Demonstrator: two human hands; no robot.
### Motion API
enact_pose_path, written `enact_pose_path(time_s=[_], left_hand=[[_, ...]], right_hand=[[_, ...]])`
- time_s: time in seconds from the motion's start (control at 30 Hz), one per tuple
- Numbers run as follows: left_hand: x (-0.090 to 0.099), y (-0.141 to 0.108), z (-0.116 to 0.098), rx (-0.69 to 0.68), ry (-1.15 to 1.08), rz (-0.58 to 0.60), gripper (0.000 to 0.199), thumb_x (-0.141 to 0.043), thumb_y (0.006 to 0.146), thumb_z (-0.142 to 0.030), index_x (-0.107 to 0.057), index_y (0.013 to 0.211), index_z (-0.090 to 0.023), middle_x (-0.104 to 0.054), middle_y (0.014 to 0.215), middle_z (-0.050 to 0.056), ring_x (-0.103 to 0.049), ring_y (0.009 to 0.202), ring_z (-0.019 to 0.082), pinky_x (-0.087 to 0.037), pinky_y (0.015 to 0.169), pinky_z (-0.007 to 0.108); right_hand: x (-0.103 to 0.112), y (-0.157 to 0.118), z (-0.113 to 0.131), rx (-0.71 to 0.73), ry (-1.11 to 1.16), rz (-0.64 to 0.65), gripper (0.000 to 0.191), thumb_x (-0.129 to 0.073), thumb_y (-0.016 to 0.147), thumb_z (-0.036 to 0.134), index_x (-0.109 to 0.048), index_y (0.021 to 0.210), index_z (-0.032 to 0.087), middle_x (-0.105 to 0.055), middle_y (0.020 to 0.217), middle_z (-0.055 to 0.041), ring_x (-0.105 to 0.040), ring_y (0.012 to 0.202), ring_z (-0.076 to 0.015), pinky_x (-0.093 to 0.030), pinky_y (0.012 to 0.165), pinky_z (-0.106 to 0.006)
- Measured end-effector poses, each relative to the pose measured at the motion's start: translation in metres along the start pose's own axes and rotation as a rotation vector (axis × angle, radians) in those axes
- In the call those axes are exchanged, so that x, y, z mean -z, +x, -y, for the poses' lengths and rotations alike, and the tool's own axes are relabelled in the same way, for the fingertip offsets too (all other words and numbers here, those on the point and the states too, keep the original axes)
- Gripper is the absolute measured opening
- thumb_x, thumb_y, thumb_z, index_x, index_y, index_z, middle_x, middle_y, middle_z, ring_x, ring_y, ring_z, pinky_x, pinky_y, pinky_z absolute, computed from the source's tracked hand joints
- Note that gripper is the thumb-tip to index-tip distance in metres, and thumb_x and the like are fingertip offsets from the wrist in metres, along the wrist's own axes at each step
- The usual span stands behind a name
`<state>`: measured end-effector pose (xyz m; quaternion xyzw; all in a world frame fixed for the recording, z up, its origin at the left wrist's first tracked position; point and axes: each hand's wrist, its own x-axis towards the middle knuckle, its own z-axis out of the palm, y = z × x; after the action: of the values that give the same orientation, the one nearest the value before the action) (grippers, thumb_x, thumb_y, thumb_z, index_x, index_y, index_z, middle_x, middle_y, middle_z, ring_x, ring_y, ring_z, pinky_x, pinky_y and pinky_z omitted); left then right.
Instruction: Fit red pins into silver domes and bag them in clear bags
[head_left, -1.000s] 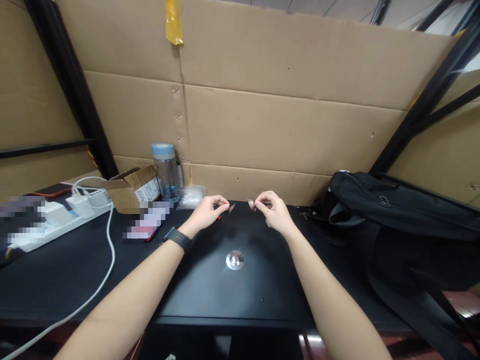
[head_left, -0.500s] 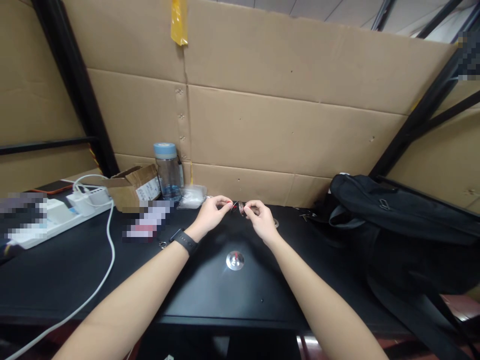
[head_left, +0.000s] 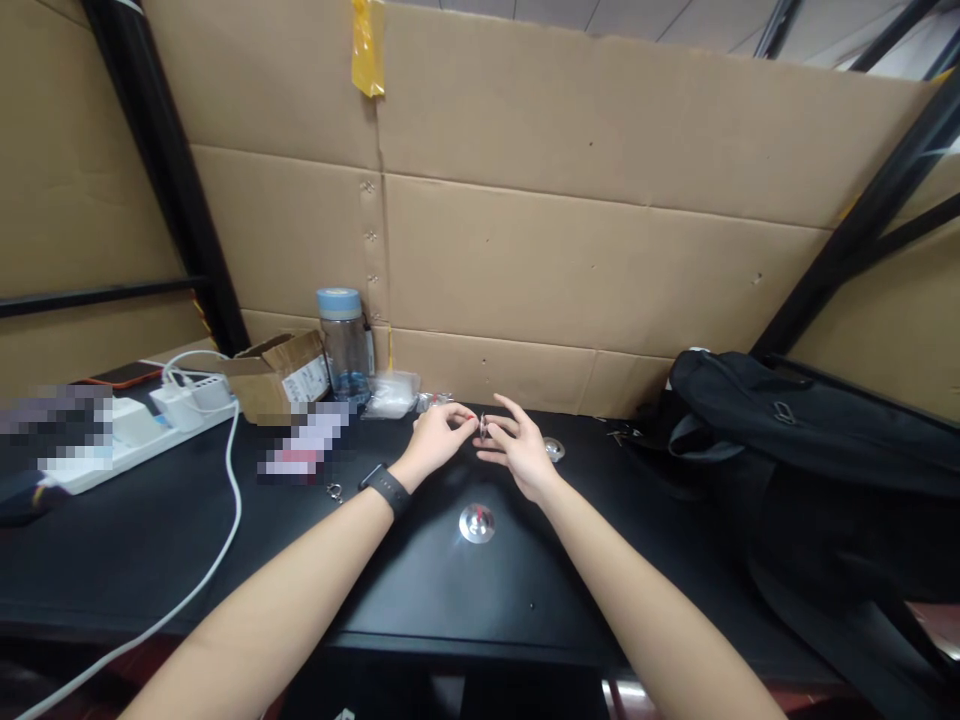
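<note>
My left hand (head_left: 439, 442), with a dark watch on its wrist, is closed in a pinch on a small red piece (head_left: 472, 419). Against that piece stands a small thin metal disc (head_left: 483, 428), seen nearly edge-on. My right hand (head_left: 519, 452) has its thumb and a finger on the disc, while its other fingers are spread. How the red piece and disc join is too small to tell. Nearer me, a shiny domed metal disc (head_left: 477, 524) lies on the black table (head_left: 420, 600). Another round metal disc (head_left: 553, 450) rests just right of my right hand.
At the left are a power strip (head_left: 150, 445) with a white cable (head_left: 238, 500), an open cardboard box (head_left: 274, 380) and a blue-lidded bottle (head_left: 342, 345). A clear plastic bag (head_left: 391, 396) and a small metal clasp (head_left: 334, 492) lie nearby. A black bag (head_left: 817, 450) fills the right side.
My hands have come closer together, and my right hand's free fingers have spread out. The metal disc has turned more edge-on. The whole view has shifted slightly.
</note>
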<state>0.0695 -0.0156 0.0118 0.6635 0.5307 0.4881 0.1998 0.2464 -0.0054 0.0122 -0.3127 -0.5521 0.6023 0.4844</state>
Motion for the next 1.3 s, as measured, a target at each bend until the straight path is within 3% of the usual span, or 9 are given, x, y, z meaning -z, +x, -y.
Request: enact_pose_path(time_s=[0.23,0.43,0.53,0.63,0.73,0.87,1.03,1.17,1.3], left_hand=[[0.010,-0.003,-0.013,-0.013,0.198,0.034,0.017,-0.063,0.083,-0.038,-0.075,0.083,-0.025,-0.077,0.086,0.000,-0.070,0.083,0.020,-0.047,0.085,0.035],[0.015,0.002,-0.007,-0.048,0.212,0.139,0.023,-0.061,0.086,-0.045,-0.074,0.090,-0.026,-0.077,0.094,0.001,-0.068,0.089,0.021,-0.045,0.086,0.034],[0.027,0.009,0.003,-0.017,0.308,0.102,0.025,-0.055,0.091,-0.043,-0.069,0.102,-0.027,-0.075,0.107,0.004,-0.067,0.098,0.024,-0.043,0.090,0.038],[0.049,0.014,0.022,0.054,0.630,-0.034,0.026,-0.052,0.091,-0.031,-0.065,0.112,-0.026,-0.070,0.122,0.009,-0.060,0.114,0.030,-0.038,0.096,0.046],[0.072,0.015,0.046,0.122,0.903,-0.014,0.042,-0.053,0.082,-0.015,-0.062,0.122,-0.025,-0.064,0.132,0.011,-0.054,0.121,0.034,-0.036,0.095,0.049],[0.086,0.017,0.068,0.217,0.939,0.076,0.044,-0.054,0.084,-0.020,-0.062,0.127,-0.025,-0.067,0.128,0.013,-0.057,0.120,0.035,-0.035,0.094,0.049],[0.087,0.020,0.073,0.244,0.937,0.083,0.033,-0.053,0.088,-0.029,-0.070,0.116,-0.026,-0.074,0.114,0.012,-0.062,0.114,0.034,-0.030,0.097,0.051],[0.093,0.021,0.071,0.244,0.931,0.103,0.040,-0.051,0.083,-0.017,-0.071,0.115,-0.028,-0.075,0.112,0.011,-0.063,0.113,0.032,-0.028,0.096,0.050],[0.098,0.020,0.069,0.221,0.932,0.083,0.053,-0.050,0.077,-0.008,-0.067,0.123,-0.029,-0.076,0.113,0.010,-0.064,0.112,0.031,-0.028,0.093,0.048]], right_hand=[[0.003,-0.001,0.009,-0.181,0.067,0.030,0.038,-0.071,0.085,0.029,-0.065,0.122,0.021,-0.073,0.109,-0.0105,-0.077,0.082,-0.0239,-0.064,0.075,-0.036],[0.002,-0.004,0.016,-0.156,0.015,0.055,0.045,-0.082,0.076,0.035,-0.067,0.117,0.022,-0.070,0.110,-0.0094,-0.076,0.081,-0.0223,-0.064,0.069,-0.033],[0.003,-0.005,0.016,-0.109,-0.049,0.052,0.048,-0.087,0.067,0.028,-0.069,0.112,0.024,-0.065,0.116,-0.0084,-0.074,0.081,-0.0202,-0.064,0.070,-0.035],[0.005,-0.004,0.017,-0.051,-0.115,0.074,0.049,-0.087,0.064,0.026,-0.069,0.110,0.024,-0.062,0.121,-0.0079,-0.072,0.087,-0.0208,-0.065,0.070,-0.038],[0.009,-0.003,0.021,-0.008,-0.164,0.097,0.049,-0.085,0.065,0.026,-0.069,0.111,0.025,-0.061,0.125,-0.0074,-0.071,0.092,-0.0218,-0.065,0.071,-0.038],[0.019,0.000,0.025,0.055,-0.271,0.095,0.051,-0.083,0.067,0.025,-0.067,0.116,0.026,-0.062,0.128,-0.0072,-0.071,0.088,-0.0191,-0.064,0.071,-0.035],[0.036,0.009,0.023,0.217,-0.535,0.080,0.053,-0.079,0.066,0.019,-0.067,0.116,0.023,-0.069,0.119,-0.0070,-0.071,0.093,-0.0196,-0.058,0.087,-0.036],[0.044,0.013,0.022,0.342,-0.848,0.011,0.048,-0.076,0.066,0.017,-0.068,0.113,0.025,-0.074,0.105,-0.0034,-0.070,0.097,-0.0209,-0.054,0.092,-0.037],[0.047,0.011,0.024,0.415,-1.030,0.008,0.047,-0.074,0.067,0.018,-0.068,0.114,0.028,-0.074,0.108,-0.0025,-0.070,0.096,-0.0214,-0.053,0.092,-0.035]])
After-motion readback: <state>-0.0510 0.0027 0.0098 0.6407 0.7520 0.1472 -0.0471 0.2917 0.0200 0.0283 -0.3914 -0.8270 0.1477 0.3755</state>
